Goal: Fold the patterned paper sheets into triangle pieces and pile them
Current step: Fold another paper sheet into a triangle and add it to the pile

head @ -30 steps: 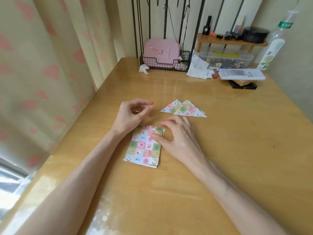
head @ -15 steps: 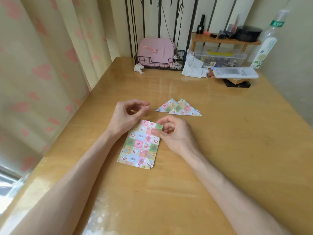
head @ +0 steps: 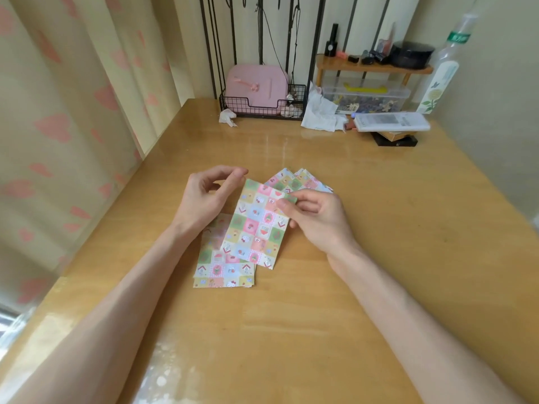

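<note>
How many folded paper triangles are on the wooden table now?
2. Both patterned paper triangles overlap on the wooden table beyond the right hand, one left, one right. The lifted patterned sheet covers parts; more may be hidden.

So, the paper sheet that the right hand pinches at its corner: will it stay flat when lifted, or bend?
Probably light: the right hand holds the sheet up with just a pinch at one corner. It looks thin yet is almost flat, so it is likely only slightly floppy. The table is glossy, so a pushed sheet may slide.
</note>
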